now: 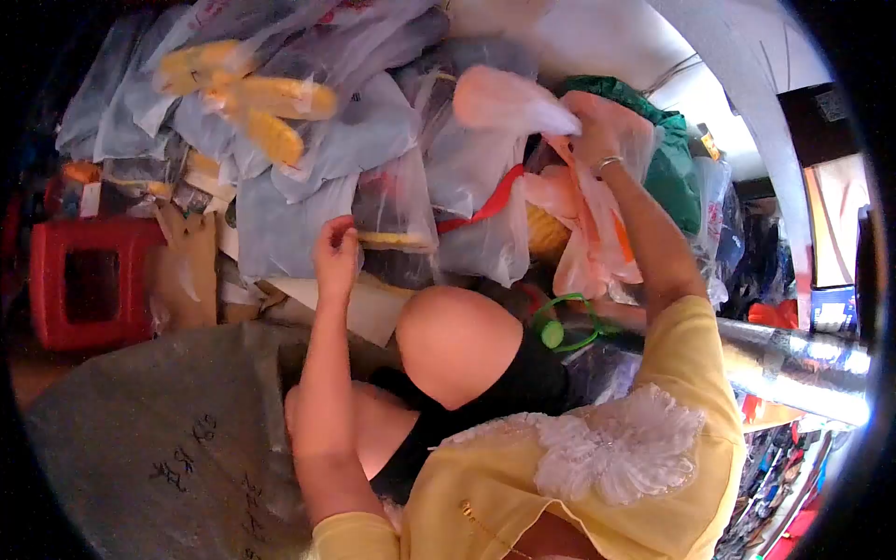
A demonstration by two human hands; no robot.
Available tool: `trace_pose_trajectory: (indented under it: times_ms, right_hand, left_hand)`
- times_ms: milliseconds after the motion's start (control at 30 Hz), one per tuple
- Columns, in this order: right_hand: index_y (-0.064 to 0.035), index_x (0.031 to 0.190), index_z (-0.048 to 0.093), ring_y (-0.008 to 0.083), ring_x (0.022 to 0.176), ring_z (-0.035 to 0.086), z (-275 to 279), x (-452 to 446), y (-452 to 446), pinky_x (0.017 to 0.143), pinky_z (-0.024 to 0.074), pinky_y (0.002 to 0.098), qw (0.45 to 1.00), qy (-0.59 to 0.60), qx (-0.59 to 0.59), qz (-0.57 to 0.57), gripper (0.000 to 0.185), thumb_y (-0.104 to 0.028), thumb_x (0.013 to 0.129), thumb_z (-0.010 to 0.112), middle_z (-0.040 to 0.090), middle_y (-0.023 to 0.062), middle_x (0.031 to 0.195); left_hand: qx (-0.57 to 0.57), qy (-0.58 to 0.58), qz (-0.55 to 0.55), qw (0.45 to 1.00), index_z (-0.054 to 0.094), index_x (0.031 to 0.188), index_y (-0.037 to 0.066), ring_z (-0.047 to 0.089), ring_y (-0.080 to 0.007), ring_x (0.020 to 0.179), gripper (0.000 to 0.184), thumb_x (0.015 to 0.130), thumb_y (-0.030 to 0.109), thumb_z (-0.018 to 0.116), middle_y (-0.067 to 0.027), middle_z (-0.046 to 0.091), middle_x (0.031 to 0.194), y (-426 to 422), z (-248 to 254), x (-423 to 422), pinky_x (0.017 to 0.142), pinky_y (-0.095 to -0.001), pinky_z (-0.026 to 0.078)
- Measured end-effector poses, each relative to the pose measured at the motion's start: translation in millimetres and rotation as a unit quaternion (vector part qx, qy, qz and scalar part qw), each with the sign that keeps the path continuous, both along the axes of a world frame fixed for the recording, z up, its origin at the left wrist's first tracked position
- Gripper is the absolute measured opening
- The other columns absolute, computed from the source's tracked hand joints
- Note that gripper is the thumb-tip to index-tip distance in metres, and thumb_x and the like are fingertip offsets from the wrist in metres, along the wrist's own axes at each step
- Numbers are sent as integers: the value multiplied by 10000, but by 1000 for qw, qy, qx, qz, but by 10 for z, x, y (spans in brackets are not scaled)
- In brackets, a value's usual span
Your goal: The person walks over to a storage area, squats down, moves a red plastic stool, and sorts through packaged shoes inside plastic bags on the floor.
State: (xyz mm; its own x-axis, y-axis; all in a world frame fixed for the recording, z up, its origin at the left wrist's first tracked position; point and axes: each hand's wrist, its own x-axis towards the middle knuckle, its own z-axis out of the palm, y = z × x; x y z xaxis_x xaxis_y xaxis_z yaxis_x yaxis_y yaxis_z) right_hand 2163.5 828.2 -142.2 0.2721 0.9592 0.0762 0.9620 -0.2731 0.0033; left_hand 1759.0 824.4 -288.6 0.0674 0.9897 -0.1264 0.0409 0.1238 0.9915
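My right hand [595, 135] is closed on the gathered end of a clear plastic bag. Inside that bag is a rounded pink item [497, 99], held out to the left. A pink plastic bag [593, 229] hangs below the same hand. My left hand [336, 250] is raised in front of grey plastic-wrapped packets [289, 224], its fingers loosely curled with a gap at the thumb and nothing visible in them. Just right of it, a clear bag [392, 201] shows a yellow strip along its lower edge.
Long yellow items in clear plastic [271, 98] lie on the heap. A red plastic stool [98, 280] stands left, beside brown cardboard [187, 266]. A grey sack with handwriting [159, 439] fills the lower left. A green bag [677, 168] and a shiny silver tube [793, 359] are right.
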Motion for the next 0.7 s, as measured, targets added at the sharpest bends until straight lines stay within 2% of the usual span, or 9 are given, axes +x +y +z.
trace_pose_trajectory:
  times_ms: [67,200,267,400,500,533,567,633,700]
  right_hand:
    - [-39,1068,517,190,734,582,26,374,116,672,457,307,952,287,98,-31,412,-199,705,626,608,101,850]
    - [-30,995,548,132,708,561,324,822,222,651,447,261,970,211,119,-4,324,-209,734,622,602,59,854]
    - [38,1011,512,175,775,562,780,655,198,727,444,304,935,342,92,-13,440,-204,682,676,593,97,908]
    - [48,1006,499,179,804,557,1068,514,225,754,440,296,888,446,106,-38,515,-265,657,712,590,104,927]
    - [40,1009,498,184,809,557,1015,437,308,752,445,297,883,449,112,-75,507,-250,654,715,589,110,921]
    - [5,1006,518,148,838,554,1042,314,298,732,454,266,873,462,113,-112,404,-191,691,679,578,74,932]
    - [5,1006,518,148,838,554,1044,313,302,732,454,266,873,461,113,-111,404,-191,691,679,578,74,932]
    - [22,1040,498,158,840,564,1013,326,293,731,465,274,838,525,98,-107,399,-170,722,643,577,94,955]
    - [23,1058,489,166,839,568,877,855,324,737,465,282,850,508,67,-121,399,-170,736,624,577,101,966]
  left_hand:
    - [-22,-16,3,1000,543,986,29,509,-102,806,189,808,86,518,-30,568,886,15,95,-7,730,-232,403]
    - [-41,-44,-21,998,540,1010,47,504,-92,810,200,816,93,520,-12,563,900,38,14,-8,704,-220,396]
    - [-32,-42,-26,998,538,1013,49,503,-93,800,205,814,98,525,-12,562,896,46,-3,8,697,-222,398]
    - [-43,-65,-20,997,534,1018,54,503,-92,775,213,815,119,532,-13,560,886,66,-84,-13,671,-230,408]
    - [-54,-60,-21,997,535,1014,60,503,-90,770,208,819,133,528,-9,559,892,65,-82,-38,652,-238,418]
    - [-52,-61,-19,997,535,1014,60,503,-90,770,208,819,133,528,-9,559,892,66,-66,-52,652,-238,418]
    - [-65,-58,-18,996,534,1016,64,507,-92,775,213,819,145,529,-8,559,899,62,-54,-61,646,-242,423]
    - [-81,-56,-20,995,534,1019,68,511,-94,779,218,819,156,530,-7,560,907,65,-42,-89,641,-247,427]
    - [-101,-44,-10,994,531,1027,78,517,-100,789,234,815,176,542,-5,560,918,96,-47,-95,645,-251,428]
